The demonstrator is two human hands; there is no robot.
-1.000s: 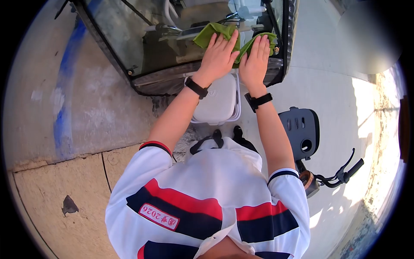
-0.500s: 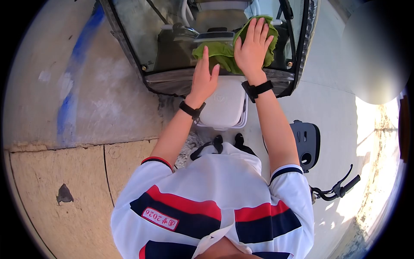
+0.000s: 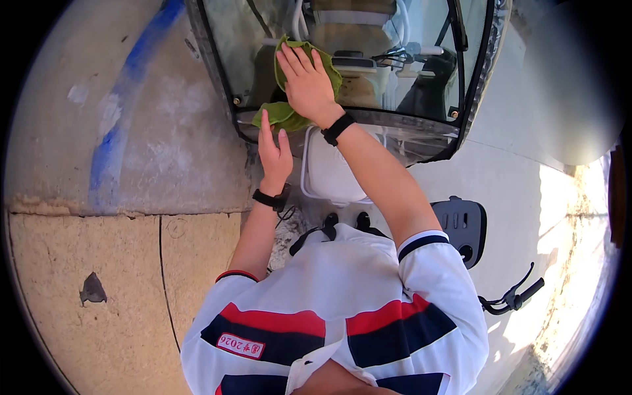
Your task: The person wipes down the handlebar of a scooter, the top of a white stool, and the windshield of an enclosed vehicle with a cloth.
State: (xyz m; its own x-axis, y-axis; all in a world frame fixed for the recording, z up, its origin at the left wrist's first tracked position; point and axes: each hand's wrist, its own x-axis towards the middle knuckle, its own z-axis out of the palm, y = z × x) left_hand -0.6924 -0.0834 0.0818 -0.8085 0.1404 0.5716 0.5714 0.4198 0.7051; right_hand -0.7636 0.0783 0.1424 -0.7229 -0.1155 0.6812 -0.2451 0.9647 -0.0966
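A green cloth (image 3: 281, 117) lies against the clear windshield (image 3: 368, 97) of a small vehicle, toward its left side. My right hand (image 3: 309, 87) lies flat on the upper part of the cloth, fingers stretched out and pressing it to the windshield. Lower down, my left hand (image 3: 274, 158) is held upright with straight fingers and the thumb apart. Its fingertips overlap the loose lower end of the cloth near the windshield's bottom frame. Both wrists wear black bands.
Below the windshield sits a white lidded basket (image 3: 336, 174). Handlebars (image 3: 401, 54) show through the windshield. To my right are a grey plastic panel (image 3: 461, 227) and another handlebar with a brake lever (image 3: 517, 296). A wiper arm (image 3: 456, 26) runs along the windshield's right side.
My right hand has swept left across the windshield with the cloth under it. My left hand has moved left and down, and the cloth's loose end has shifted left too.
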